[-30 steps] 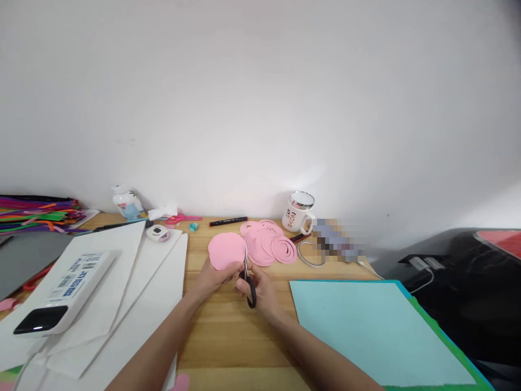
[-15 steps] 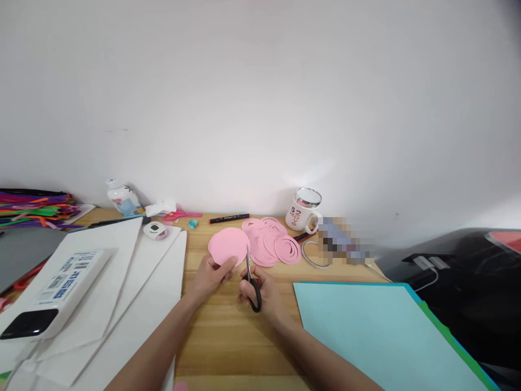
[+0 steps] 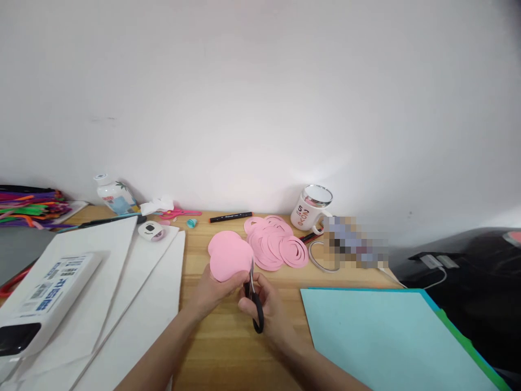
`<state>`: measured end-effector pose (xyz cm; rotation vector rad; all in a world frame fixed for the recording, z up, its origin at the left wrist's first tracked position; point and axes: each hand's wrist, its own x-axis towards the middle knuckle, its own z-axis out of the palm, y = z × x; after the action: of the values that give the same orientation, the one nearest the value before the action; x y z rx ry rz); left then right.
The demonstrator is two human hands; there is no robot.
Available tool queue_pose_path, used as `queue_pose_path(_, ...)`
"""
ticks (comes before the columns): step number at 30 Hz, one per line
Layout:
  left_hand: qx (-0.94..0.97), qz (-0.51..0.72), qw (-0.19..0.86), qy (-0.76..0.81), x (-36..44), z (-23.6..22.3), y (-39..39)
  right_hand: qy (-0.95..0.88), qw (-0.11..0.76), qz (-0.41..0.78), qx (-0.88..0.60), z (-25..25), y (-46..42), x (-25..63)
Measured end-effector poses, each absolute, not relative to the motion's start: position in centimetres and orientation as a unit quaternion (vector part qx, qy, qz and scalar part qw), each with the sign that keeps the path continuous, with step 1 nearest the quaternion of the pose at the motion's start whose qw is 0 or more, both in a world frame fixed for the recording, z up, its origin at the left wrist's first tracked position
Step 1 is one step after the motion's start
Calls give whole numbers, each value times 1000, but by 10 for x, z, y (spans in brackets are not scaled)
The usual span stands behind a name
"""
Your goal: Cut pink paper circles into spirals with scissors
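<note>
Between thumb and fingers, my left hand (image 3: 218,288) grips a round pink paper disc (image 3: 231,260) by its lower edge. Behind it another pink disc (image 3: 222,239) peeks out at the upper left. My right hand (image 3: 264,304) is wrapped round the black handles of a pair of scissors (image 3: 257,305). The metal blades point up and touch or pass the disc's right edge; I cannot tell whether they bite into it. Just beyond, on the wooden table (image 3: 211,347), lies a pile of pink paper rings and spiral cut pieces (image 3: 271,244).
A white mug (image 3: 311,209) stands behind the pile beside a grey ring (image 3: 321,259). A black marker (image 3: 230,217) and pink scissors (image 3: 181,213) lie along the wall. White sheets (image 3: 150,304) carry a white device (image 3: 49,298) on the left; light blue sheets (image 3: 378,336) lie right.
The held disc and both hands have come slightly nearer to me. A second disc now shows behind the held one. The view has shifted a little.
</note>
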<state>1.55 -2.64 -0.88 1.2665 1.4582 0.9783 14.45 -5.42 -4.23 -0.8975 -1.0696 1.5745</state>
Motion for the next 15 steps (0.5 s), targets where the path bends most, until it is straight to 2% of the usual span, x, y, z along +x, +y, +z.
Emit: queue_pose_path(15,498,400,500,585,14,-5,-28,-420,481,685,-351,-47,-54,146)
